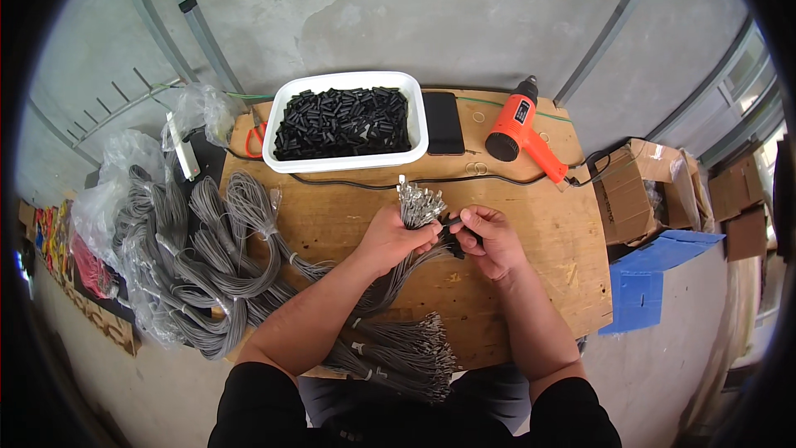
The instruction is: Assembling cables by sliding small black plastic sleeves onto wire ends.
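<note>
My left hand [388, 239] is closed round a bundle of grey cables, whose silvery metal ends [419, 204] stick up above the fingers. To its right, my right hand [495, 241] pinches with thumb and fingers at a short black tube [453, 221] beside the bundle. Dark pieces show between the two hands, partly covered by fingers. The cables trail down from my left hand toward more grey cables with metal tips [431, 348] at the table's near edge. Beyond the hands, a white tub [274, 162] holds many short black tubes [344, 124].
Thick coils of grey cable [220, 270] cover the left side of the wooden table [547, 282]. An orange heat gun [522, 129] lies at the back right, near a black phone-like slab [444, 123]. Red-handled pliers [254, 139] and a black cord run by the tub. Cardboard boxes [622, 199] stand right.
</note>
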`<control>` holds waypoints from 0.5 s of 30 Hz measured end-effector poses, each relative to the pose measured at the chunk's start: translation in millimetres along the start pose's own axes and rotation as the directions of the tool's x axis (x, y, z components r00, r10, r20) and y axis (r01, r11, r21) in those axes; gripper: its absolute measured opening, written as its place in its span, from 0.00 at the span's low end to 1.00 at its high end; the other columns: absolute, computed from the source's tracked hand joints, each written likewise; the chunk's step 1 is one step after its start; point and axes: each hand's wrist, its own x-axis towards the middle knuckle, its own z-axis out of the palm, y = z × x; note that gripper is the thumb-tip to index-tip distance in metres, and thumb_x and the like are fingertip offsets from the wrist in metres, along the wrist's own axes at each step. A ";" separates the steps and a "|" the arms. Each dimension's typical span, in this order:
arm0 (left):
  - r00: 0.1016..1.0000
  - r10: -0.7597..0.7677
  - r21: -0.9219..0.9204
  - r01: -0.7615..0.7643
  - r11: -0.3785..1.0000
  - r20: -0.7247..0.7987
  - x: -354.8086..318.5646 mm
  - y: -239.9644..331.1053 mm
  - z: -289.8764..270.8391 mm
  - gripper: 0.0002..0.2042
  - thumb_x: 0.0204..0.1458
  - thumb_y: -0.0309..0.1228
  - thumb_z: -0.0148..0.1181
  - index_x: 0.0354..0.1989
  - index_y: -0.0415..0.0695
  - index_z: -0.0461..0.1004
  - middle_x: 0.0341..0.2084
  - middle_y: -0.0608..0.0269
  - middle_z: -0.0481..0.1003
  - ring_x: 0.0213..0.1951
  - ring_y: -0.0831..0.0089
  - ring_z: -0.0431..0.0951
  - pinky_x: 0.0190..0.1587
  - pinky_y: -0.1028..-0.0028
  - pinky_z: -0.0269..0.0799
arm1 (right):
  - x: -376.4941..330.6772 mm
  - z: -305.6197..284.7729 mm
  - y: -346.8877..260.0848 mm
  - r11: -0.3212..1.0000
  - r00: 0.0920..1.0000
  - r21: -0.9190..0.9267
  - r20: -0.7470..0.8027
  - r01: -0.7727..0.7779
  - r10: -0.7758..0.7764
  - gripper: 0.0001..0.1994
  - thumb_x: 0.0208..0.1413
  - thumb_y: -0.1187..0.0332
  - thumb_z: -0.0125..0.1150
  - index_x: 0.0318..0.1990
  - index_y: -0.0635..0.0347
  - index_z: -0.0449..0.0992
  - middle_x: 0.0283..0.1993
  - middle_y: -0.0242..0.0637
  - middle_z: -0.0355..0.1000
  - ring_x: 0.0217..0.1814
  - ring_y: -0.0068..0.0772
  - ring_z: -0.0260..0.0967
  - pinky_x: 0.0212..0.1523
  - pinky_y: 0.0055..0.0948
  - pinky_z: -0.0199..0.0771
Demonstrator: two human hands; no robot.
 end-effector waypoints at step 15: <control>0.997 -0.056 -0.038 0.054 0.998 -0.050 -0.2 0.6 5.0 0.06 0.57 0.25 0.64 0.40 0.37 0.77 0.30 0.63 0.79 0.30 0.76 0.77 0.35 0.76 0.75 | 0.9 -12.1 -16.1 0.812 0.980 0.584 -0.171 0.018 0.102 0.15 0.66 0.69 0.47 0.54 0.69 0.70 0.44 0.42 0.71 0.36 0.26 0.64 0.29 0.17 0.65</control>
